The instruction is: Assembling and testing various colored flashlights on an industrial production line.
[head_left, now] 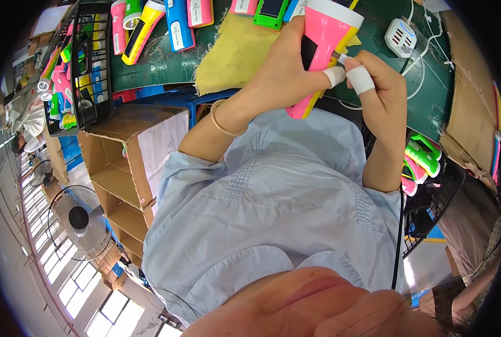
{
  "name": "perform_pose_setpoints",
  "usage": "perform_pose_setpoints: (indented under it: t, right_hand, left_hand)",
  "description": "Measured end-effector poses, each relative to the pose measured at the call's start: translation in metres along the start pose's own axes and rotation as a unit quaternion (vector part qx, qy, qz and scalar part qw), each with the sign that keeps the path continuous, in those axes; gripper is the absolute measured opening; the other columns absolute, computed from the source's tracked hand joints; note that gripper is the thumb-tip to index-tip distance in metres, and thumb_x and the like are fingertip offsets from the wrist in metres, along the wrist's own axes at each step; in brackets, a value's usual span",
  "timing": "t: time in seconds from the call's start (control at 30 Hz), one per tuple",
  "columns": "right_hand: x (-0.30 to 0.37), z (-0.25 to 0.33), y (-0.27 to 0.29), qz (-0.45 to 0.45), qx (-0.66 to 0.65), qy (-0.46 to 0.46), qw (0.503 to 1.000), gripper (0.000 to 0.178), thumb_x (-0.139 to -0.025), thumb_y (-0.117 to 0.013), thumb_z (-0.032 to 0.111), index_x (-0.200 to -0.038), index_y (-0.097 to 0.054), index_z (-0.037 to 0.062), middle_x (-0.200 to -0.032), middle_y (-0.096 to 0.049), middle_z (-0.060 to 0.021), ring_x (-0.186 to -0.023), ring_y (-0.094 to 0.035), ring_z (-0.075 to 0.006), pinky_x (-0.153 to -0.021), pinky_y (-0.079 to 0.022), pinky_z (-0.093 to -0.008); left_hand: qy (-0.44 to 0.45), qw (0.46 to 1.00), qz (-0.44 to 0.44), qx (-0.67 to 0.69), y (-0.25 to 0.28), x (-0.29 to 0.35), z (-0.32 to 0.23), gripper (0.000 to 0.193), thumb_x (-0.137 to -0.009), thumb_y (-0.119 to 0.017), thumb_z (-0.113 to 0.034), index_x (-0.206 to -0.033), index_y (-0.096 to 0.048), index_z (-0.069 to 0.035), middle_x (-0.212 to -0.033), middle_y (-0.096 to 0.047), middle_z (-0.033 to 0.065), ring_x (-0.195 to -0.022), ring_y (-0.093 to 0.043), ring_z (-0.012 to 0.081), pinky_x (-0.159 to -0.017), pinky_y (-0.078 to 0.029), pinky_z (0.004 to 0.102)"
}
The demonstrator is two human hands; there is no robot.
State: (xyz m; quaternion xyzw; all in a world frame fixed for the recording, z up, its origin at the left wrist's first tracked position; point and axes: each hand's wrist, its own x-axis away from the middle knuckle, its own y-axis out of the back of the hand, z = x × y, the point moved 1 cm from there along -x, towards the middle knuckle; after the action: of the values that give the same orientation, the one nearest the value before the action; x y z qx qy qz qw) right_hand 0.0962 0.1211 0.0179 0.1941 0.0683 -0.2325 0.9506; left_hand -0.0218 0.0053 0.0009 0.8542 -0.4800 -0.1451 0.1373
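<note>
Landmark: yellow cloth (225,56), one, spread on the dark green table (430,106) in front of me.

Item, pink flashlight (324,42), with yellow edge and black panel: one, held up just right of the yellow cloth, its wide white-rimmed head pointing away from me.

Item, my left hand (287,67): fingers closed round the flashlight's body, taped thumb laid across it; gold bangle (214,119) at the wrist, nearer me than the yellow cloth.

Item, my right hand (382,84): farther right of the yellow cloth, taped thumb and fingertips pinched together on a small white plug (343,58), its metal end at the flashlight's side. Whether it is seated, I cannot tell.

Item, white charging hub (400,38): well right of the yellow cloth.

Items, flashlights left of the yellow cloth: a blue one (178,28) and a yellow-and-black one (143,32) among others. Beyond its far edge: a green one (270,12).

Item, black basket (87,115), holding more flashlights: well left of the yellow cloth.
</note>
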Motion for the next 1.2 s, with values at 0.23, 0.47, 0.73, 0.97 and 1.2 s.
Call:
perform_pose_setpoints:
  t: [0.23, 0.47, 0.73, 0.97, 1.2]
  right_hand:
    - [0.004, 0.010, -0.011, -0.054, 0.186, 0.002, 0.981, 0.019, -0.083, -0.059, 0.016, -0.075, -0.054, -0.0003, -0.061, -0.051, -0.0102, -0.049, -0.049, -0.0248, -0.046, -0.037, -0.0324]
    - [0.008, 0.004, -0.015, -0.092, 0.235, 0.032, 0.967, 0.016, -0.082, -0.059, 0.015, -0.078, -0.053, 0.0010, -0.064, -0.053, -0.0126, -0.054, -0.053, -0.0310, -0.047, -0.041, -0.0344]
    - [0.018, 0.010, 0.027, -0.221, 0.106, -0.032, 0.969, 0.038, -0.087, -0.038, 0.002, -0.122, -0.053, 0.0040, -0.067, -0.051, 0.0015, -0.054, -0.037, -0.0033, -0.049, -0.029, -0.0174]
    - [0.006, -0.023, -0.015, -0.083, -0.427, -0.243, 0.867, 0.038, -0.080, -0.061, 0.028, -0.104, -0.054, -0.0001, -0.078, -0.058, -0.0057, -0.051, -0.052, -0.0090, -0.040, -0.037, -0.0219]
    - [0.021, -0.113, 0.153, -0.381, -0.324, -0.129, 0.856, 0.042, -0.090, -0.049, 0.027, -0.121, -0.044, -0.0015, -0.088, -0.050, -0.0026, -0.067, -0.044, -0.0083, -0.045, -0.031, -0.0172]
  left_hand:
    - [-0.019, 0.995, -0.097, -0.024, -0.016, 0.001, 0.004, 0.062, -0.065, -0.074, -0.017, -0.110, -0.037, 0.005, -0.088, -0.053, 0.0168, -0.074, -0.058, 0.0279, -0.063, -0.048, 0.0340]
    - [-0.030, 0.993, -0.096, -0.065, -0.018, 0.007, -0.008, 0.064, -0.067, -0.074, -0.019, -0.112, -0.035, 0.005, -0.089, -0.055, 0.0196, -0.079, -0.060, 0.0303, -0.064, -0.048, 0.0352]
    - [0.226, 0.847, -0.129, 0.463, 0.009, -0.021, 0.034, 0.034, -0.084, -0.057, -0.021, -0.109, -0.047, 0.000, -0.096, -0.055, 0.0133, -0.083, -0.057, 0.0227, -0.070, -0.047, 0.0349]
    - [-0.061, 0.972, -0.093, 0.205, 0.000, -0.044, 0.011, 0.065, -0.081, -0.065, -0.013, -0.132, -0.027, -0.002, -0.121, -0.044, 0.0128, -0.110, -0.047, 0.0208, -0.094, -0.039, 0.0317]
    - [-0.032, 0.755, -0.408, -0.513, 0.258, -0.158, 0.152, 0.049, -0.069, -0.064, -0.029, -0.103, -0.051, 0.004, -0.096, -0.054, 0.0243, -0.092, -0.050, 0.0395, -0.081, -0.041, 0.0473]
